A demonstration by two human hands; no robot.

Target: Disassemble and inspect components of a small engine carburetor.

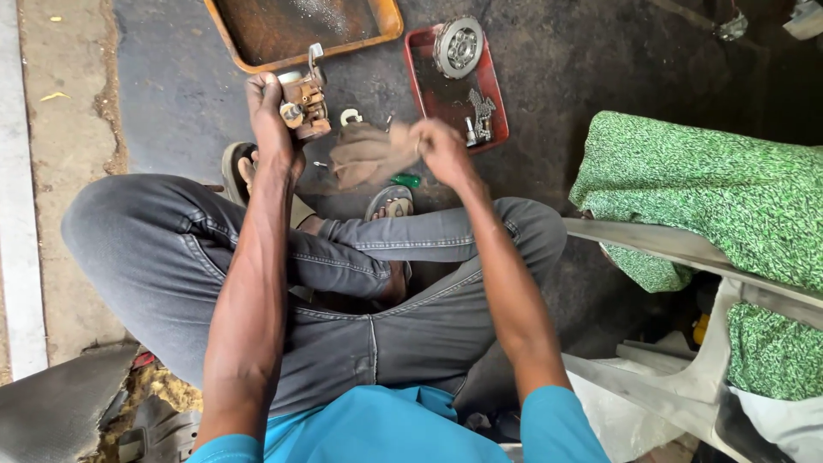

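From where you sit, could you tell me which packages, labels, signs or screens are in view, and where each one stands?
None in view: no package, label, sign or screen.
Nearest containers are trays on the floor ahead:
Red tray: rectangular, holding metal parts.
Orange tray: larger, rusty brown inside.

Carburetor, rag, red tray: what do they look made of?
Carburetor in the left hand: cast metal, dull grey with brass-coloured parts, seemingly grimy. Rag in the right hand: soft woven cloth, brown, creased and drooping. Red tray: probably plastic, going by its rounded, smooth, uniformly red rim; painted metal is possible.
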